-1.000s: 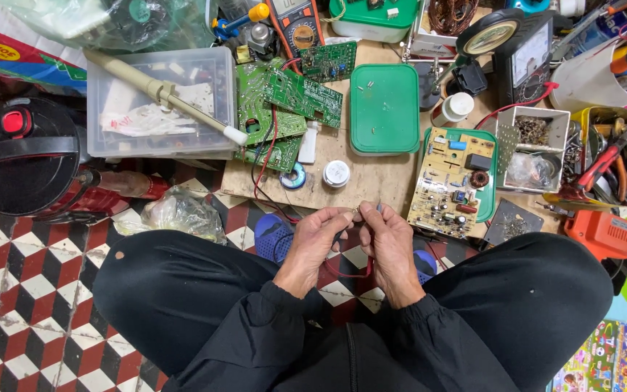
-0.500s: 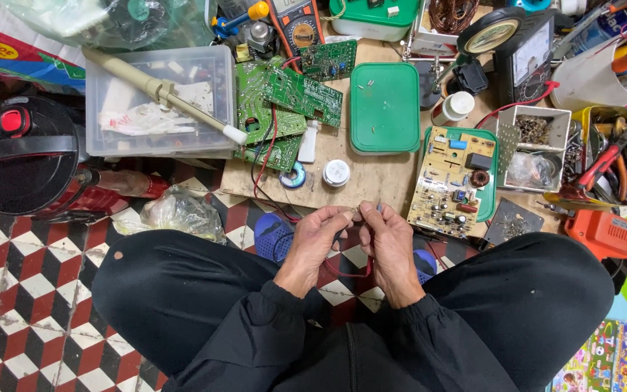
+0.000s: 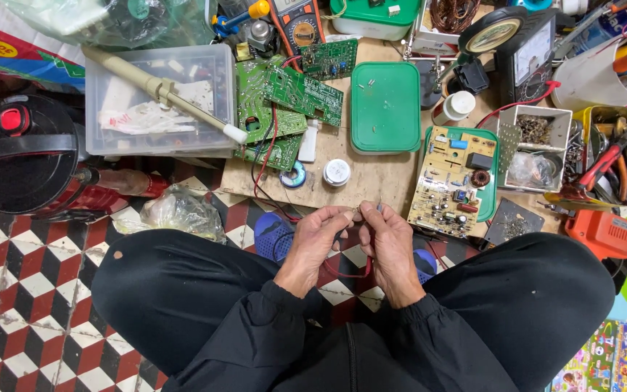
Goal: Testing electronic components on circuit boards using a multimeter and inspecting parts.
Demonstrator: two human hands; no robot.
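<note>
Your left hand (image 3: 318, 239) and right hand (image 3: 388, 243) meet just below the near edge of the wooden worktop (image 3: 371, 178), fingers (image 3: 342, 215) pinched shut on a small metal part (image 3: 358, 211) with a thin red wire (image 3: 342, 272) looping under your palms; it looks light, limp and easily bent, so grip close to the tip. Beyond the worktop edge lie a tan circuit board (image 3: 453, 181), a flat green plastic lid (image 3: 384, 107), green circuit boards (image 3: 284, 101), and left of those a clear plastic bin (image 3: 157, 98).
</note>
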